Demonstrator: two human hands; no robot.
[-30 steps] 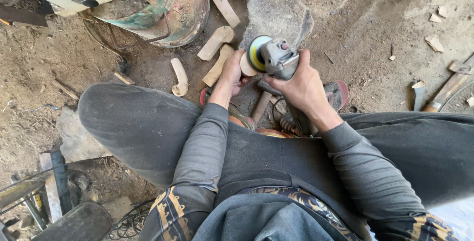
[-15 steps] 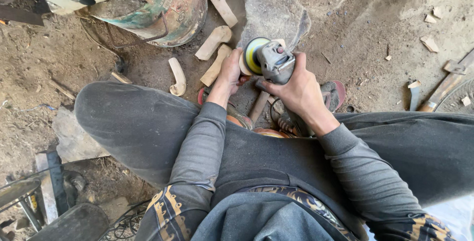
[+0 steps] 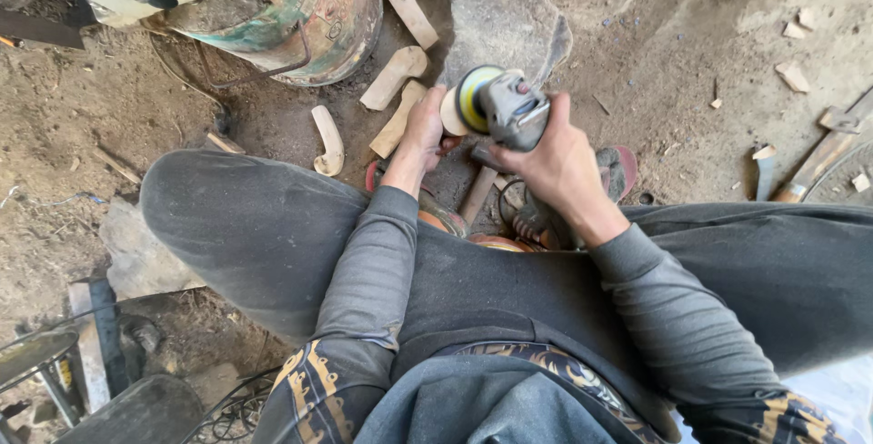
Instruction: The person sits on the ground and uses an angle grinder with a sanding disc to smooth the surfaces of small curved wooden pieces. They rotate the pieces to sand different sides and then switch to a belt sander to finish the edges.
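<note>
I sit on the ground with my knees spread. My right hand [image 3: 556, 167] grips a grey angle grinder [image 3: 509, 109] that carries a yellow-rimmed sanding disc [image 3: 473, 98]. My left hand [image 3: 424, 128] holds a small pale wooden piece [image 3: 451, 113] against that disc. Both hands are close together above my feet, in front of a flat grey stone [image 3: 496, 25].
Several carved wooden pieces [image 3: 393, 78] lie on the dirt beside a rusty painted drum [image 3: 314, 12]. A curved wooden piece [image 3: 329, 139] lies near my left knee. Wood scraps [image 3: 793, 75] are scattered at the right. Metal tools and cables [image 3: 82, 362] sit at the lower left.
The view has shifted slightly; both hands and the grinder stay together, the disc still against the wooden piece.
</note>
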